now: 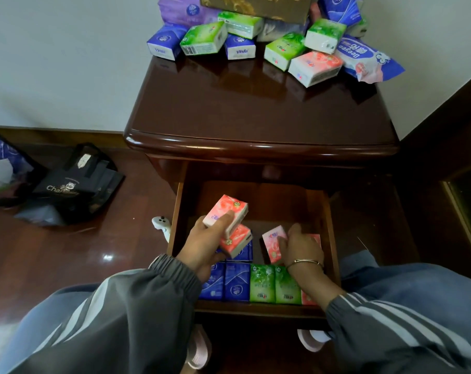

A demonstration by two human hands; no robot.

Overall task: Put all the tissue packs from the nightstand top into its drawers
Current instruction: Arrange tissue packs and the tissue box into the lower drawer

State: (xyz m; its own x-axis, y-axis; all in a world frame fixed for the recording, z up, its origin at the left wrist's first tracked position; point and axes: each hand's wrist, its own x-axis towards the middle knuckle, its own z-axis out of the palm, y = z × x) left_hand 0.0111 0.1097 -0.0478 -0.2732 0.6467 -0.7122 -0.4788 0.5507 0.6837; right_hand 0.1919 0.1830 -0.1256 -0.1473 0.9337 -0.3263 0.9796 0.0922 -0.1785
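The nightstand's upper drawer (333,238) stands pulled out below its glossy dark top (256,109). Inside, blue packs (235,282) and green packs (275,284) stand in a row along the front. My left hand (202,247) grips two pink tissue packs (226,214) over the drawer's left half. My right hand (302,247) holds another pink pack (273,242) upright in the drawer's right half. Several blue, green and pink packs (314,67) lie heaped at the back of the top, with a blue-white wipes pouch (364,58).
A gold patterned box (258,6) and purple pack (180,9) sit behind the heap by the wall. Black bags (77,182) lie on the wooden floor at left. A white controller (161,224) rests beside the drawer. Dark furniture (458,157) stands at right.
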